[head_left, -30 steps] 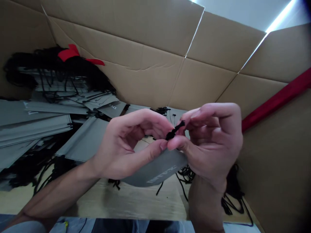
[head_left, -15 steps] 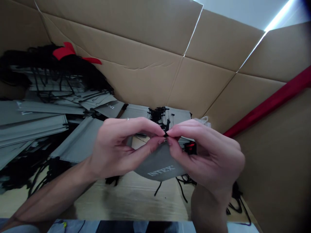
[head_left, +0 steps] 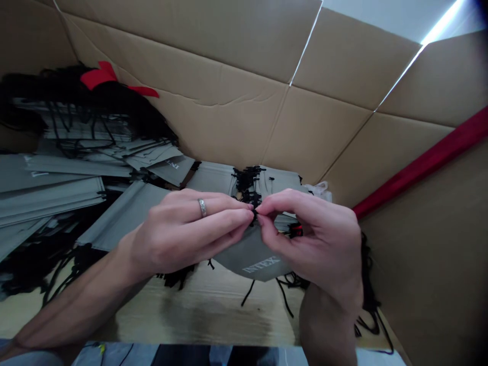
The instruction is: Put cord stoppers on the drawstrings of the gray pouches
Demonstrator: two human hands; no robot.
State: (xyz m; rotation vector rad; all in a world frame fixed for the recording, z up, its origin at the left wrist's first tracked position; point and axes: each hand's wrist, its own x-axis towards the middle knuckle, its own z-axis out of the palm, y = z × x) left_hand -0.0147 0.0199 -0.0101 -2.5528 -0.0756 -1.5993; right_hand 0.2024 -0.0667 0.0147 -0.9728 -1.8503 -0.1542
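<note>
Both my hands meet at the middle of the view over a grey fabric pouch [head_left: 256,256] printed with white letters. My left hand [head_left: 186,231], with a ring on one finger, is closed, its fingertips pinching a thin black drawstring [head_left: 254,213] at the pouch's top. My right hand [head_left: 312,239] pinches the same black cord from the other side, fingertip to fingertip with the left. A small red and black part [head_left: 295,231] shows just behind my right fingers. The pouch hangs a little above the wooden tabletop [head_left: 213,310].
Stacks of flat grey pouches [head_left: 57,183] with tangled black cords fill the left side, a red ribbon [head_left: 99,77] on top. More pouches [head_left: 263,180] lie behind my hands. Cardboard walls [head_left: 229,76] enclose the table. Loose black cords [head_left: 366,305] lie at right.
The black cord end that stood up between my fingers a second ago is now pinched short between both hands. My hands have turned palms down and dropped slightly; the pouch's lettering now faces me.
</note>
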